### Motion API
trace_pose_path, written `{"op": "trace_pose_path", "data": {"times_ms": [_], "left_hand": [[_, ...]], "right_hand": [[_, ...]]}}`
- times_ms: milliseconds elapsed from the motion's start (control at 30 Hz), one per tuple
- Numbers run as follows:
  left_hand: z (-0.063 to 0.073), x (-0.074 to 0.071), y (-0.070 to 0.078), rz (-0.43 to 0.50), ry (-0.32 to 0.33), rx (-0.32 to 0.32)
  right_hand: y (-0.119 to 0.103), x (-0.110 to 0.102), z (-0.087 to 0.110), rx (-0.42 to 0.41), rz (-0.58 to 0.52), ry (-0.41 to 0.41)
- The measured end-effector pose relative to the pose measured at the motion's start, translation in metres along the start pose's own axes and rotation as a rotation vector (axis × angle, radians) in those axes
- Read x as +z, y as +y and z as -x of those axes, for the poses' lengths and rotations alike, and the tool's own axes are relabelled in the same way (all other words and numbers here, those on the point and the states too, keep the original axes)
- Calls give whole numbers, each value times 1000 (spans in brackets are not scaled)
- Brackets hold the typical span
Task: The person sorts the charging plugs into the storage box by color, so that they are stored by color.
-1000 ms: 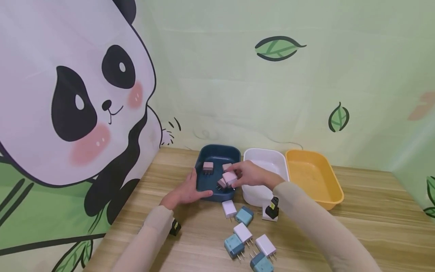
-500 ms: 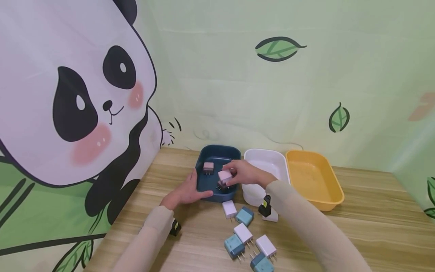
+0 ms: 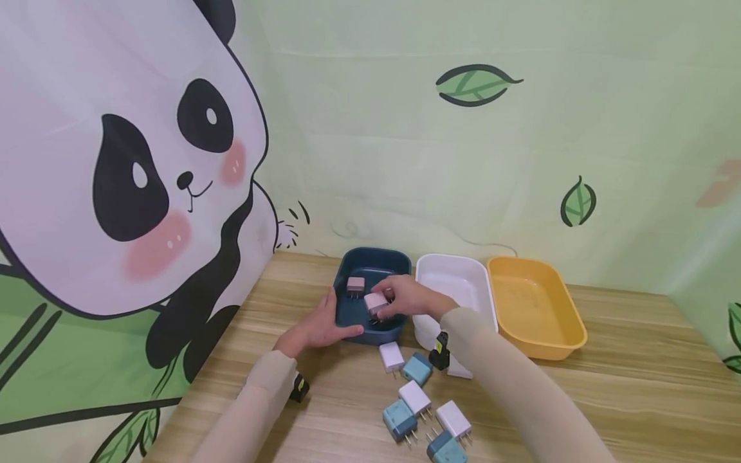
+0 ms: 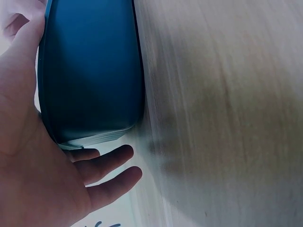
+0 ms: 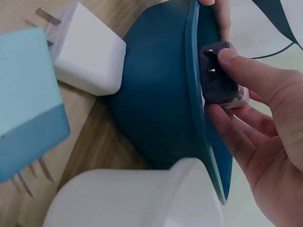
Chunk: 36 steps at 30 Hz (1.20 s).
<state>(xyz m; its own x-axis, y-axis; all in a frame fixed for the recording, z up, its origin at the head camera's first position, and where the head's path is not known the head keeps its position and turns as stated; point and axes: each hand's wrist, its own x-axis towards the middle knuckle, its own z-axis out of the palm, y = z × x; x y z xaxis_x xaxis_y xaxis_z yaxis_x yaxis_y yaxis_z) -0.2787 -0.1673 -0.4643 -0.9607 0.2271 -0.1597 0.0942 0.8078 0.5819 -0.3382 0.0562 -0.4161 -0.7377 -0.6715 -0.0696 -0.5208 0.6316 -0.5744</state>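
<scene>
Charger (image 5: 218,75) — dark face toward wrist camera (image 3: 440,352)

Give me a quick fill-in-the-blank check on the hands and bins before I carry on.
1. The right hand pinches a charger that looks ____ in the head view.
2. The left hand touches the ____ bin.
3. The yellow bin stands directly beside the ____ bin.

Missing words: pink; dark blue; white.

No legible text, brand or number anywhere on my feed. Yellow patches (image 3: 438,346) on the black wrist units (image 3: 441,360) are too small for me to read; pink charger's (image 3: 375,301) dark prong face (image 5: 219,85), can't make out any print.
</scene>
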Motion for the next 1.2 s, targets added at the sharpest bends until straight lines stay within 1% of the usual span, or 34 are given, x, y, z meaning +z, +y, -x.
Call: {"op": "trace_pose_path", "data": {"times_ms": [233,567,767,967,1200], "left_hand": [[0,0,2,4,8,18],[1,0,4,-8,7,21],[0,2,3,18,21,39],[0,2,0,32,18,17],[0,1,1,26,22,13]], "right_hand": [[-1,6,-5,-8,7,2],[1,10,-13,-18,39,6],[-1,13,-15,-31,-16,17],[-3,8,-10,-42,-16,33],[1,-2,4,-31,-58,22]]}}
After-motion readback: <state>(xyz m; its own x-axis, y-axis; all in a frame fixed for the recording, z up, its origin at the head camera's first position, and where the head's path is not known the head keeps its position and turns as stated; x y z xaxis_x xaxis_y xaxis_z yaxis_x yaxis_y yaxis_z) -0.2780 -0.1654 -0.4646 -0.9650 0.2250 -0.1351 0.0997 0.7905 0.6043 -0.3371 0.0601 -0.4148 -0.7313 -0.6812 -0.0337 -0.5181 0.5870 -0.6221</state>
